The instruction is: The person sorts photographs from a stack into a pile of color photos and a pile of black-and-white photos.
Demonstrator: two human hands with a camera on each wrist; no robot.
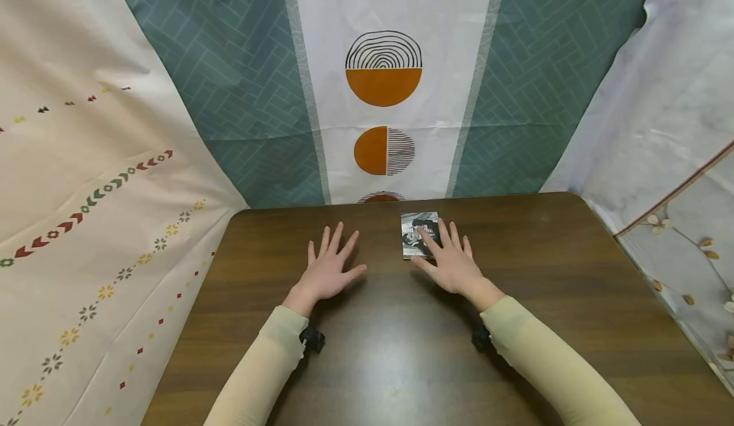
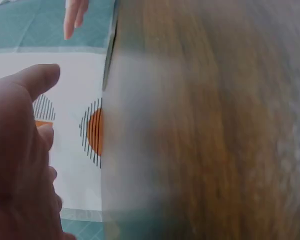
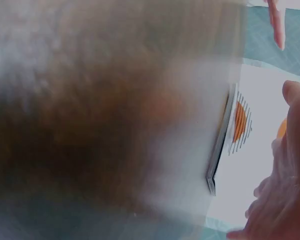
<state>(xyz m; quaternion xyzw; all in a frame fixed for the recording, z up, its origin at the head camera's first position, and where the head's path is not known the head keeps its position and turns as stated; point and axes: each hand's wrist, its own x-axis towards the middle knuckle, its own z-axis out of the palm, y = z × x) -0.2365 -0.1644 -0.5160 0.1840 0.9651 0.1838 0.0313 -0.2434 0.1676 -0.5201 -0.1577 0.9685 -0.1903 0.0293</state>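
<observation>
A small, flat, rectangular thing with a black-and-white picture (image 1: 411, 241) on top lies near the far edge of the table. The right wrist view shows it edge-on as a thin, dark slab (image 3: 219, 147). My right hand (image 1: 455, 268) is over its right side, fingers spread and straight, covering part of the picture in the head view. To the left, my left hand (image 1: 324, 274) hovers over the wood with fingers spread, apart from the picture. Nothing is held in either hand.
The brown wooden table (image 1: 390, 324) has a glossy light reflection toward its front. Behind it hangs a green and white patterned cloth (image 1: 384, 114). Pale printed cloths (image 1: 115, 222) flank the table's left and right sides.
</observation>
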